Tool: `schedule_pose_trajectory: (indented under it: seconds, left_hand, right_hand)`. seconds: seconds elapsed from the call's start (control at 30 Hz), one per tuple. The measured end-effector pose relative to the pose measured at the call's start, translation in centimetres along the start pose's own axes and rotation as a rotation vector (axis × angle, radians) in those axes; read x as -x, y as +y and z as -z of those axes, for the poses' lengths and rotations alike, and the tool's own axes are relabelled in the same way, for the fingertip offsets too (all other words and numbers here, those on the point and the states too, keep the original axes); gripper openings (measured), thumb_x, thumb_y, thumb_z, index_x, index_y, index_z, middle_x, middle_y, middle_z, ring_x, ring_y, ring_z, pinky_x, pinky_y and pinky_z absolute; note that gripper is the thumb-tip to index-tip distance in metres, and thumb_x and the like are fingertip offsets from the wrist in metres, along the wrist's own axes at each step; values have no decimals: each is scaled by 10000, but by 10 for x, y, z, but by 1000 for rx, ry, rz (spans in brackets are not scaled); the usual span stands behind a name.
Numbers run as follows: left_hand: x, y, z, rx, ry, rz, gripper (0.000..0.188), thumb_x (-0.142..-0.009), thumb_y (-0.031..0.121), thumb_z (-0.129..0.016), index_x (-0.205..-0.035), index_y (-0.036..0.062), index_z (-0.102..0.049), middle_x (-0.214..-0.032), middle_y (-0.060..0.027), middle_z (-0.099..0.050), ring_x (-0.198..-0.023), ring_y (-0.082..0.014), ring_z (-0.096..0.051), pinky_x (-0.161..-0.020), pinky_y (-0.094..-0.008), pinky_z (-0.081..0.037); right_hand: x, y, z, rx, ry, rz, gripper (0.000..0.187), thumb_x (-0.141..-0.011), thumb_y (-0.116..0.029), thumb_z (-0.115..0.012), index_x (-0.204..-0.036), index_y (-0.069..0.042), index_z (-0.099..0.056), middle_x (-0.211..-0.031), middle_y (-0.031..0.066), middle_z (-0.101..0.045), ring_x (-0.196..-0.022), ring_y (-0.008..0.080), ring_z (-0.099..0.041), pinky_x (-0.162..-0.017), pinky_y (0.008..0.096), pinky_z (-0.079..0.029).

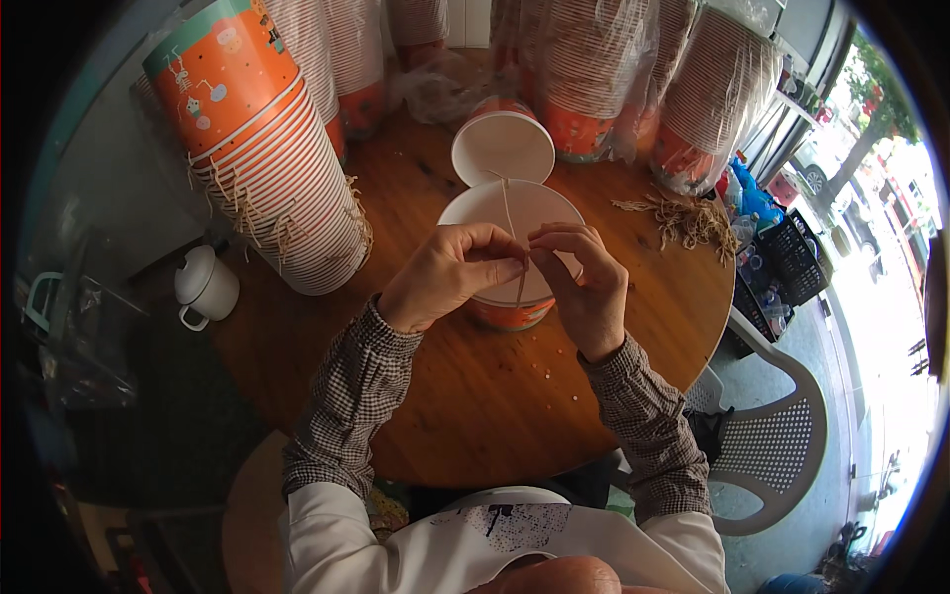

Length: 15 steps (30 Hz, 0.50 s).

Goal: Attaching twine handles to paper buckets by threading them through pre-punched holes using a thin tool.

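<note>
In the head view, the orange, white-lined bucket (475, 205) stands on the wooden tabletop (465, 416), and a thin tan cord (509, 211) runs across its mouth. Both hands are together above this bucket, fingertips nearly meeting. The left hand (435, 272) pinches the cord between thumb and forefinger; the right hand (589, 282) has its thumb and fingertips drawn together just beside, though whether they grip the cord cannot be told. Just behind the bucket, a second bucket (503, 148) lies with its white inside showing. Left of the bucket leans a tall stack of nested buckets (282, 178), cord ends poking out from its sides; a white lidded mug (211, 284) is farther left. Right of the bucket lies a loose bundle of cords (688, 220). Plastic-wrapped stacks (594, 69) stand well behind it.
</note>
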<state>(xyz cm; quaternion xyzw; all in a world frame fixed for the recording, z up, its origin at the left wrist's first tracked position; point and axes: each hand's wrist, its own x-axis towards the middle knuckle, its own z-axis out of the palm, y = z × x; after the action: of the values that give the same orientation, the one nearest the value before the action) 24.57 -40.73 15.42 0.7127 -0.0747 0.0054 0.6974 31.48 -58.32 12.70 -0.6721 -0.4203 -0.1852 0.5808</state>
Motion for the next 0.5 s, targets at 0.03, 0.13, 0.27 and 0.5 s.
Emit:
schedule_pose_trajectory:
  seconds: [0.03, 0.13, 0.27, 0.5]
  left_hand:
    - [0, -2, 0, -25, 7, -16, 178, -913, 113, -655, -1041, -11, -653, -968, -34, -673, -916, -77, -611, -844, -228, -500]
    - [-1, -3, 1, -47, -9, -22, 178, -905, 86, -655, -1052, -14, -648, -965, -32, -674, -922, -78, -615, -845, -231, -499]
    - [-2, -4, -4, -46, -27, -38, 179, -902, 78, -657, -1055, -15, -644, -959, -26, -671, -922, -75, -613, -849, -233, -498]
    - [-2, -5, -6, -196, -1, -102, 157, -884, 81, -679, -1014, -5, -658, -948, -19, -673, -900, -75, -613, -836, -237, -503]
  right_hand:
    - [1, 0, -1, -10, 2, -23, 124, -790, 20, -695, -904, -25, -673, -985, 93, -675, -994, 238, -620, -873, 347, -489]
    - [1, 2, 0, -15, -5, -25, 122, -787, 20, -695, -899, -21, -671, -980, 93, -675, -992, 238, -621, -879, 349, -484]
    - [2, 4, 2, -7, -15, -18, 123, -787, 19, -694, -901, -19, -668, -974, 91, -675, -991, 236, -621, -885, 350, -481]
    - [4, 4, 1, -38, -13, -24, 125, -789, 19, -692, -906, -17, -662, -966, 95, -673, -984, 239, -620, -875, 343, -484]
